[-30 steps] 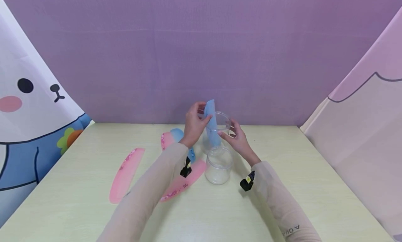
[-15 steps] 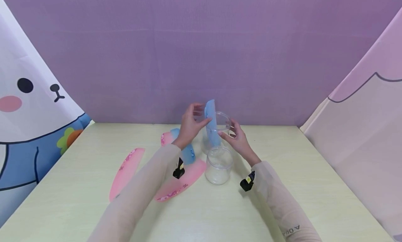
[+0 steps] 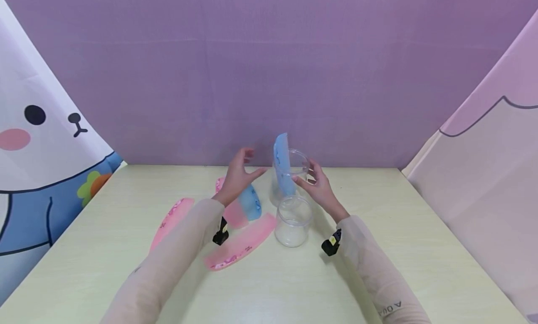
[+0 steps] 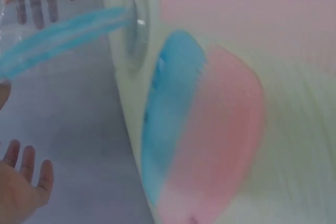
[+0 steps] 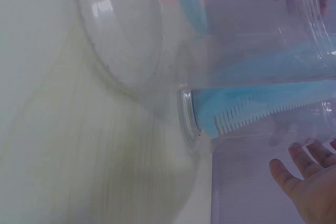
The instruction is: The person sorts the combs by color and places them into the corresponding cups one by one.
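A blue comb (image 3: 282, 158) stands upright in the rear clear plastic jar (image 3: 299, 157), its upper part above the rim; its teeth show through the wall in the right wrist view. My right hand (image 3: 318, 187) holds that jar from the right, thumb in front and fingers behind. To the left of the jar, my left hand (image 3: 237, 178) is in the air with its fingers spread apart, holding nothing. Below it, another blue comb (image 4: 170, 114) lies beside a pink comb (image 4: 223, 124) on the table, both partly covered by the hand in the head view.
A second clear jar (image 3: 292, 227) stands just in front of the first. One pink comb (image 3: 241, 244) lies left of it; another pink comb (image 3: 171, 220) is farther left, partly behind my left sleeve. A purple cloth (image 3: 269, 81) rises behind the table (image 3: 357, 277).
My left hand has let go of the blue comb in the jar and moved left and down, away from it. The comb stays in the jar. My right hand has not moved.
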Tool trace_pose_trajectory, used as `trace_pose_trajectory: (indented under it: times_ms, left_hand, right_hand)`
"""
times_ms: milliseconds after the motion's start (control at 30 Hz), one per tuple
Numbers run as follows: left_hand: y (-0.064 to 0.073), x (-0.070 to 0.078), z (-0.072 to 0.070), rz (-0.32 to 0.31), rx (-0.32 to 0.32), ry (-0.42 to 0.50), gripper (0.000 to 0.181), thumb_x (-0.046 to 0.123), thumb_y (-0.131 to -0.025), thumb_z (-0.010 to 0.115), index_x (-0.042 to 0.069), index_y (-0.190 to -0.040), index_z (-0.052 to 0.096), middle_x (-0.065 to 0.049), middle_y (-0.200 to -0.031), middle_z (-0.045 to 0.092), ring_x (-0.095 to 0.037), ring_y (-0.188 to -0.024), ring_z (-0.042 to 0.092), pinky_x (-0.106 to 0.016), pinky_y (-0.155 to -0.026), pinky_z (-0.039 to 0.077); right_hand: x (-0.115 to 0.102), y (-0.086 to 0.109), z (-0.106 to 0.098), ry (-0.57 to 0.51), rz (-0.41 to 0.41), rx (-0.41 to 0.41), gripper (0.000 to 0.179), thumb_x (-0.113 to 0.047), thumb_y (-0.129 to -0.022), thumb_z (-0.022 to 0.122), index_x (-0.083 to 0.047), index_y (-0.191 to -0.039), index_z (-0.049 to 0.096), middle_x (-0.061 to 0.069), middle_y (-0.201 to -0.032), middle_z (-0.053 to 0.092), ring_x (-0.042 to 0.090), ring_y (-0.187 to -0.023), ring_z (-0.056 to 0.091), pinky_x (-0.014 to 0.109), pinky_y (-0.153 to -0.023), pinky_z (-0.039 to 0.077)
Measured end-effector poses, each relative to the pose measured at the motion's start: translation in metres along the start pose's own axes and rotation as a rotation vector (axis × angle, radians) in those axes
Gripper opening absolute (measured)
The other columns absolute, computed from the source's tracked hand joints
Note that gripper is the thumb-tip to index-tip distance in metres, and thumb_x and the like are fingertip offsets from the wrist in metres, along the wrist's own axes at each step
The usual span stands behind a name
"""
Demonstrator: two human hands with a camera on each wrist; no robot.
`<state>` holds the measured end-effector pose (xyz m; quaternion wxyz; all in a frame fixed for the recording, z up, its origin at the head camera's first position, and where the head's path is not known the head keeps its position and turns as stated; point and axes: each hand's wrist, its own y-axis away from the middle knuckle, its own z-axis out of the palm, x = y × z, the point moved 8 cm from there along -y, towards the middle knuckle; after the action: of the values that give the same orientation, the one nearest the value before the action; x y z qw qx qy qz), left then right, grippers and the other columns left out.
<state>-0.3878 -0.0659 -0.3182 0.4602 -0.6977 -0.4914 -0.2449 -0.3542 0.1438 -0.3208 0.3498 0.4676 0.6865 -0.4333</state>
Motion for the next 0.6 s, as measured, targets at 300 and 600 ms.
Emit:
trace_pose_trajectory:
  times_ms: [300, 600]
  left_hand:
    - [0.005, -0.031, -0.007, -0.018, -0.052, -0.132, 0.065, 0.022, -0.081, 0.069, 0.003, -0.134, 0.035, -0.016, -0.132, 0.044, -0.032, -0.119, 0.044, -0.043, -0.1, 0.039]
    - [0.012, -0.059, -0.01, -0.123, -0.105, -0.276, 0.062, 0.023, -0.082, 0.067, 0.004, -0.132, 0.036, -0.017, -0.129, 0.044, -0.035, -0.12, 0.038, -0.053, -0.098, 0.035]
  right_hand:
    - [0.0, 0.0, 0.0, 0.0, 0.003, 0.001, 0.073, -0.019, -0.087, 0.061, 0.0, -0.143, 0.018, 0.022, -0.146, 0.026, 0.041, -0.132, 0.03, 0.056, -0.106, 0.029]
    - [0.001, 0.0, 0.0, 0.002, 0.002, 0.001, 0.072, -0.019, -0.088, 0.061, -0.002, -0.143, 0.017, 0.023, -0.146, 0.026, 0.04, -0.132, 0.03, 0.054, -0.106, 0.03]
